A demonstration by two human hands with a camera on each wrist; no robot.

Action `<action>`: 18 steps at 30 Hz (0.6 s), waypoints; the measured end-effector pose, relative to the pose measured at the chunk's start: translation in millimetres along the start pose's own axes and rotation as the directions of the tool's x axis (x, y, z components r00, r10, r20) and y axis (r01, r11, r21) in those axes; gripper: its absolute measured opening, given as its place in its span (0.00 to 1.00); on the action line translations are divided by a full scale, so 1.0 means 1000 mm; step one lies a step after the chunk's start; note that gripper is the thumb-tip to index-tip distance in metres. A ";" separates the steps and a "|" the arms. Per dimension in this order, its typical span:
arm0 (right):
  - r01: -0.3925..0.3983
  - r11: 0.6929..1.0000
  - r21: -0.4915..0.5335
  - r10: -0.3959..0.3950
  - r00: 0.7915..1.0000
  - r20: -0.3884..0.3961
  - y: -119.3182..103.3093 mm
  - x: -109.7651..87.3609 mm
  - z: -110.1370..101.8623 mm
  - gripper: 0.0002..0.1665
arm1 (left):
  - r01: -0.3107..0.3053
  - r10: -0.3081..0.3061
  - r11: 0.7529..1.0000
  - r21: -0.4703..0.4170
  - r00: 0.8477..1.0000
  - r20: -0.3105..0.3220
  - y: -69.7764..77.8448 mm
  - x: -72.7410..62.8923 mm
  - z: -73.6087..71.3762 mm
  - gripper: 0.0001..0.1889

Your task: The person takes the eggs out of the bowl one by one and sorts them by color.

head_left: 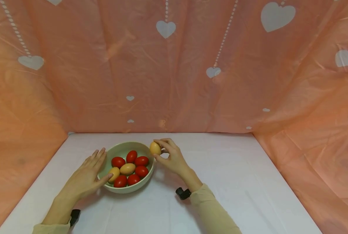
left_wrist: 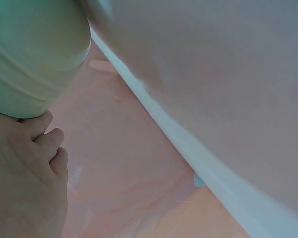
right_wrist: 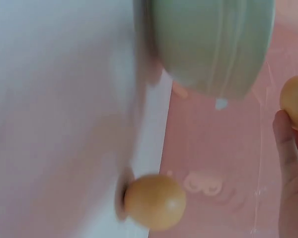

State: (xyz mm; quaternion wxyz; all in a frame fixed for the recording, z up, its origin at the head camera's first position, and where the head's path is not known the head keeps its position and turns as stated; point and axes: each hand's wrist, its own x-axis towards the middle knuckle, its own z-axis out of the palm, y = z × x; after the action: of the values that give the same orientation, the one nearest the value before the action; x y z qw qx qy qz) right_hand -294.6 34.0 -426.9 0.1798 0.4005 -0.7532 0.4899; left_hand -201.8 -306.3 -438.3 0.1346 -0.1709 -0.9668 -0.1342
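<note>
A pale green bowl (head_left: 127,190) stands on the table, holding several red eggs (head_left: 132,156) and two yellowish-tan eggs (head_left: 128,169). My left hand (head_left: 86,177) rests against the bowl's left side with straight fingers, its thumb reaching over the rim. In the left wrist view, fingers (left_wrist: 49,141) touch the bowl's outer wall. Just off the right rim, my right hand (head_left: 171,157) pinches a tan egg (head_left: 155,148) between thumb and fingertips. Another tan egg (right_wrist: 156,202) sits on the table in the right wrist view; the right hand mostly hides it in the head view.
A white-covered table (head_left: 235,182) spreads to the right of the bowl. Orange-pink sheeting (head_left: 176,97) with pale hearts hangs behind and at both sides. Each wrist carries a small black device, such as the one (head_left: 183,193) on the right.
</note>
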 end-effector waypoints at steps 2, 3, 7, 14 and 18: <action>-0.007 1.000 0.002 0.008 1.000 -0.024 0.003 -0.003 -0.006 0.30 | -0.004 0.004 1.000 0.000 1.000 -0.003 0.000 0.000 0.000 0.49; -0.017 1.000 0.001 0.017 0.999 -0.034 0.005 -0.005 -0.009 0.30 | -0.007 0.007 1.000 0.001 1.000 -0.005 0.000 -0.001 0.000 0.49; -0.055 0.998 0.006 0.055 0.996 -0.074 0.012 -0.012 -0.020 0.30 | -0.011 0.011 1.000 0.006 1.000 -0.010 -0.001 -0.001 0.001 0.49; -0.133 0.991 0.023 0.135 0.983 -0.124 0.025 -0.025 -0.034 0.31 | -0.019 0.019 1.000 0.014 1.000 -0.019 -0.001 0.000 0.001 0.49; -0.170 0.985 -0.004 0.168 0.976 -0.139 0.033 -0.031 -0.044 0.31 | -0.029 0.030 1.000 0.012 0.999 -0.028 -0.002 0.001 0.002 0.48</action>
State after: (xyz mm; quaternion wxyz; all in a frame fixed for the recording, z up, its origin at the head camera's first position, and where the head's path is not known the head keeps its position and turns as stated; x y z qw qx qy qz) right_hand -306.4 92.8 -446.6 0.1924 0.2986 -0.7742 0.5239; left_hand -204.2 -306.9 -440.4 0.1509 -0.1825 -0.9630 -0.1291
